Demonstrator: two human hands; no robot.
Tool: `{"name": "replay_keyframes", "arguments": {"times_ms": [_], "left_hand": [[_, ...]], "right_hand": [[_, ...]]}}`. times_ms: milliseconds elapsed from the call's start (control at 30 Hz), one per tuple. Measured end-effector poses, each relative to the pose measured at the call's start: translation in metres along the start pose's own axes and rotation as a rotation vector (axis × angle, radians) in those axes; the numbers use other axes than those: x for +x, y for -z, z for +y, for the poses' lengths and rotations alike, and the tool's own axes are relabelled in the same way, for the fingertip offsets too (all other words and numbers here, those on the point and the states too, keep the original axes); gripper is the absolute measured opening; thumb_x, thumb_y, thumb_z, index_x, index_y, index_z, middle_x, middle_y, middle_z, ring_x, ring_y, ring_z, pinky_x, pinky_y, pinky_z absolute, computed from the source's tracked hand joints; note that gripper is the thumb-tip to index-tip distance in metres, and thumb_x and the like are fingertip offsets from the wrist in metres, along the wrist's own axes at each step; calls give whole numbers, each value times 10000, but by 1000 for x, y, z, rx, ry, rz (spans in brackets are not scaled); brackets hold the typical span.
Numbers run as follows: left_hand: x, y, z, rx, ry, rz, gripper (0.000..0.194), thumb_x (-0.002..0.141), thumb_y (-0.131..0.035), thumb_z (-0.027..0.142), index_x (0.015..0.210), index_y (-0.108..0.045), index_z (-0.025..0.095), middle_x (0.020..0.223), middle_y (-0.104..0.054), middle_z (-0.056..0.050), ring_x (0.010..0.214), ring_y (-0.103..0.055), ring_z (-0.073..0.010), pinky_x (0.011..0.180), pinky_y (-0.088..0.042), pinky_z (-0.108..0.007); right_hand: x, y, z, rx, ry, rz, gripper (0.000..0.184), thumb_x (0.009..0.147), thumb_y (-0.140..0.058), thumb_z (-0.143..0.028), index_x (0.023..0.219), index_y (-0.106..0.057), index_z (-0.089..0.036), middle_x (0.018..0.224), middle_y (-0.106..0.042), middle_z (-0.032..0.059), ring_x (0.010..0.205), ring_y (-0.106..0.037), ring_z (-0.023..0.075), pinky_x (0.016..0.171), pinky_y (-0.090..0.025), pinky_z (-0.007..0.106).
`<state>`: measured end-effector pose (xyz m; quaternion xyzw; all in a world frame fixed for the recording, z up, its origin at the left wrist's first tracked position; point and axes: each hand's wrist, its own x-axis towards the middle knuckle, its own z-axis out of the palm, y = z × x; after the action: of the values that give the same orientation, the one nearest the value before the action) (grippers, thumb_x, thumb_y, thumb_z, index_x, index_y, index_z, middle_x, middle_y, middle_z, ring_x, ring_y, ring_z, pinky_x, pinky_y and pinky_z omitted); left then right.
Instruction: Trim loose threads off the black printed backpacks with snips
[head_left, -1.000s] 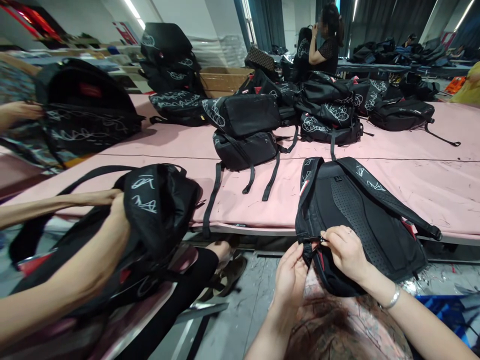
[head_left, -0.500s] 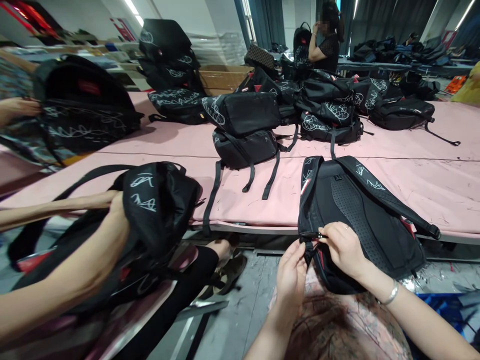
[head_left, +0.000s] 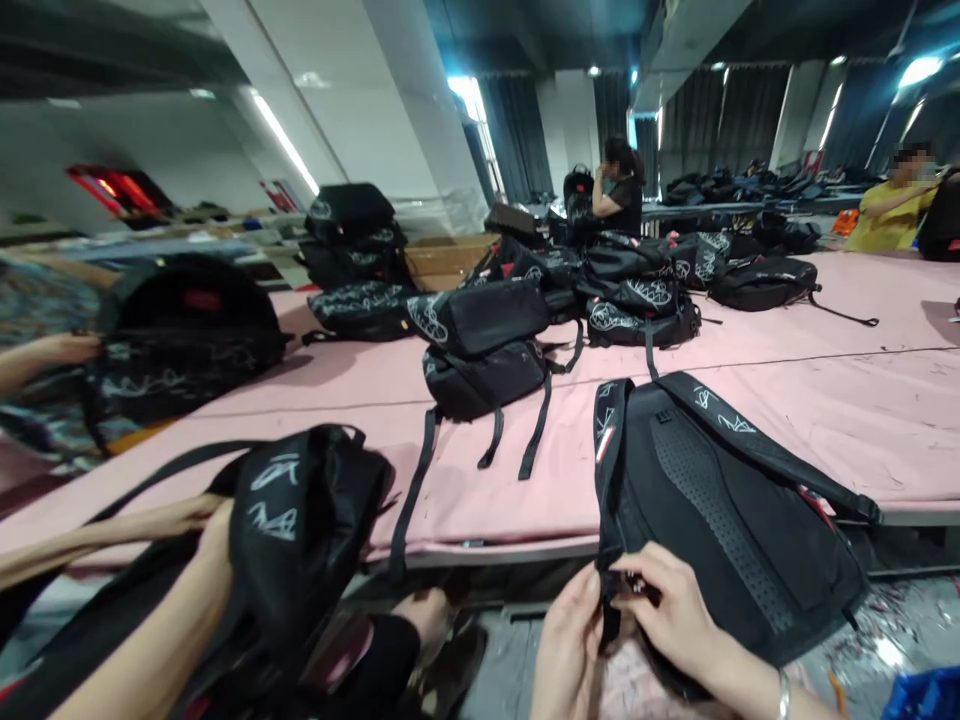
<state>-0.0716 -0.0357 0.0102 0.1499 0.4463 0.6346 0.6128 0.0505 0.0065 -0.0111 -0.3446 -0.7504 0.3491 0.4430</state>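
A black backpack lies back panel up at the pink table's near edge. White line drawings mark its shoulder straps, and its lower part hangs past the edge. My left hand is closed, pinching the black strap at the pack's left side. Close beside it, my right hand has its fingers bent and pressed together at the same strap. Something small and dark with a shiny spot is between those fingers; its kind cannot be made out. A bracelet circles my right wrist.
At left, a co-worker's hands hold another black backpack. Farther left, another person's hand holds an open backpack. Stacked black bags with dangling straps stand mid-table on the pink cover. A cardboard box is behind.
The camera has tilted up, so the table and bags sit lower in view. Both my hands stay at the strap, with the right fingers more bunched against it.
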Motion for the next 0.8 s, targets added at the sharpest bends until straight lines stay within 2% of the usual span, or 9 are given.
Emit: {"name": "replay_keyframes", "arguments": {"times_ms": [100, 200, 267, 367, 467, 600, 700, 800], "left_hand": [[4, 2, -4, 15, 13, -41, 337, 537, -777, 315, 814, -713, 134, 936, -689, -132, 887, -631, -268, 812, -480, -361], [8, 4, -9, 76, -8, -10, 423, 524, -770, 403, 843, -709, 132, 871, -693, -130, 816, -639, -261, 757, -486, -356], [11, 6, -9, 190, -44, -3, 473, 527, -749, 467, 858, -705, 131, 806, -693, -113, 754, -633, -243, 703, -484, -335], [15, 9, -1, 417, -106, -48, 457, 522, -747, 476, 825, -708, 136, 712, -676, -71, 655, -593, -187, 606, -454, -269], [17, 7, 4, 506, -113, -54, 408, 532, -747, 452, 786, -704, 135, 657, -643, -33, 553, -518, -123, 515, -396, -217], [12, -8, -6, 386, -116, 9, 363, 570, -732, 440, 744, -675, 126, 530, -539, 27, 447, -411, -57, 432, -310, -168], [9, -20, -19, 235, -86, 46, 345, 573, -738, 422, 723, -649, 123, 461, -466, 65, 369, -317, -18, 372, -235, -143], [10, -24, -24, 89, -34, 74, 340, 555, -760, 379, 743, -655, 116, 569, -578, 24, 440, -458, -42, 433, -364, -148]], "right_hand": [[-4, -5, 4, -58, 125, 40, 257, 760, -471, -106, 901, -647, -230, 697, -590, 17, 633, -556, 144, 569, -423, 240], [-6, -5, 4, -85, 125, 53, 259, 756, -441, -98, 837, -660, -210, 668, -578, 21, 615, -546, 136, 565, -404, 232], [-5, -4, 2, -65, 57, 34, 230, 760, -444, -106, 772, -656, -193, 663, -570, 21, 617, -540, 130, 561, -384, 224], [-1, -3, -1, 41, -84, 33, 160, 752, -497, -143, 642, -610, -167, 632, -535, 10, 612, -514, 123, 546, -347, 216], [2, -5, 0, 303, -292, 50, 177, 718, -595, -236, 575, -532, -154, 573, -476, -19, 554, -445, 101, 524, -322, 210], [2, -7, 1, 728, -566, 94, 301, 670, -665, -406, 650, -497, -157, 514, -398, -71, 434, -301, 50, 421, -241, 182], [0, -2, 0, 745, -598, 204, 331, 623, -717, -404, 660, -509, -150, 529, -405, -73, 429, -287, 36, 398, -216, 171], [2, 7, 0, 849, -622, 283, 333, 625, -722, -402, 670, -497, -161, 504, -350, -96, 412, -238, 27, 387, -190, 164]]}}
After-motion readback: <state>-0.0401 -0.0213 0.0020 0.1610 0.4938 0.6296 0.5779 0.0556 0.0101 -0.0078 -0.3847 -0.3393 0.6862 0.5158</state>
